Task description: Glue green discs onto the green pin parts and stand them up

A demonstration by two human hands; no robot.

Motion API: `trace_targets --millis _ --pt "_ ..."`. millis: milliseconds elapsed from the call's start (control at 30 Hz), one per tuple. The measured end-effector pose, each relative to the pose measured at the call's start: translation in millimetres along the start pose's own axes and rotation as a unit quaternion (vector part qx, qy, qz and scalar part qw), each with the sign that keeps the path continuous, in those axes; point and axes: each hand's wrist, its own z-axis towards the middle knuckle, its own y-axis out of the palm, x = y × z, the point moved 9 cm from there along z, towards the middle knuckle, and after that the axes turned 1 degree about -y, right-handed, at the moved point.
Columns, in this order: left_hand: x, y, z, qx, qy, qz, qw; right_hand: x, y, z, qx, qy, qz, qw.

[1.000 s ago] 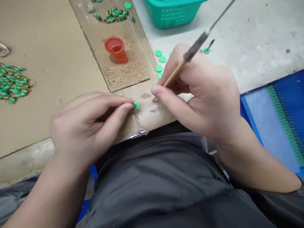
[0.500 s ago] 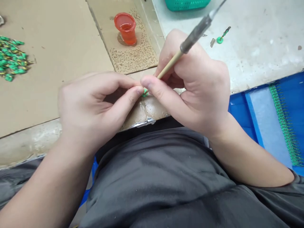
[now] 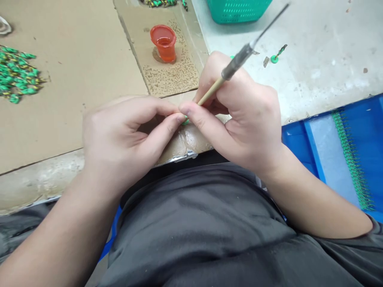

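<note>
Near the table's front edge, my left hand [image 3: 125, 135] pinches a small green piece [image 3: 185, 120], mostly hidden by the fingertips. My right hand [image 3: 239, 111] is closed around a thin wooden-handled tool [image 3: 211, 91] with a grey wrapped section and a long metal needle pointing up and right. The thumbs and fingertips of both hands meet at the green piece. What the lower end of the tool touches is hidden by my right thumb.
A red cup [image 3: 166, 50] of liquid stands on cardboard behind my hands. Green and yellow pieces [image 3: 19, 75] are heaped at left. A green basket [image 3: 236, 10], a lone green piece [image 3: 274, 59] and a blue crate [image 3: 371, 135] with rows of green pieces are at right.
The view has shifted slightly, showing more of the basket and pieces at the top. Both hands keep their pinch at the green piece, and the tool's upper end has tilted a little.
</note>
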Motion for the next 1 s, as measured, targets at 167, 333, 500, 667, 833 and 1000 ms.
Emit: trace_targets --millis 167,333,500,667,833,1000 --pt "-2.9 0.3 0.9 -0.007 -0.003 0.005 1.000 5.5 7.4 0.9 -0.027 0.031 0.011 0.999" --pt "-1.3 1.1 2.4 -0.008 0.031 -0.010 0.999 -0.1 10.2 0.9 -0.027 0.007 0.012 1.000" --pt "-2.1 3.3 3.5 -0.023 0.042 -0.031 0.998 9.5 -2.9 3.2 -0.006 0.034 0.003 0.999" --pt "-2.7 -2.7 2.6 0.001 0.069 0.006 0.998 26.4 -7.6 1.1 -0.036 0.059 -0.013 0.998" --pt "-7.2 7.4 5.1 -0.036 0.084 0.067 0.994 30.2 3.5 -1.8 -0.081 0.035 -0.017 0.996" --pt "-9.1 11.5 5.8 -0.046 0.072 0.046 0.995 29.9 4.3 1.1 -0.067 0.003 0.038 0.997"
